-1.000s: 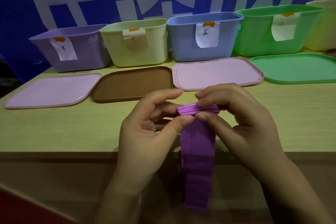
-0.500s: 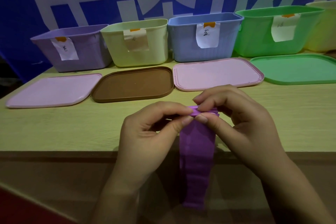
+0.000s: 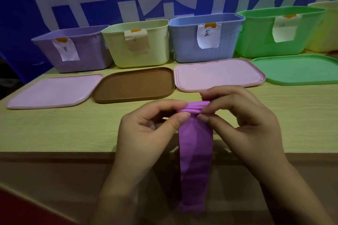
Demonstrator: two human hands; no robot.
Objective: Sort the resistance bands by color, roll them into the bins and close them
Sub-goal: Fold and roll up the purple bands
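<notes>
A purple resistance band [image 3: 195, 153] is partly rolled at its top, and its loose tail hangs down past the table's front edge. My left hand [image 3: 146, 133] pinches the left end of the roll between thumb and fingers. My right hand [image 3: 243, 126] pinches the right end. Along the back stand open bins with paper labels: purple [image 3: 73, 51], pale yellow [image 3: 139, 45], blue [image 3: 206, 38], green [image 3: 274, 31] and a yellow one [image 3: 325, 29] cut by the right edge.
Four lids lie flat in front of the bins: pink [image 3: 51, 91], brown [image 3: 135, 84], pink [image 3: 219, 75] and green [image 3: 300, 69]. The wooden table [image 3: 54, 129] ends just under my hands. A blue and white wall stands behind the bins.
The roll at the top of the band has been turned further between my fingers, and the hanging tail has become a little shorter. Both hands stay at about the same place.
</notes>
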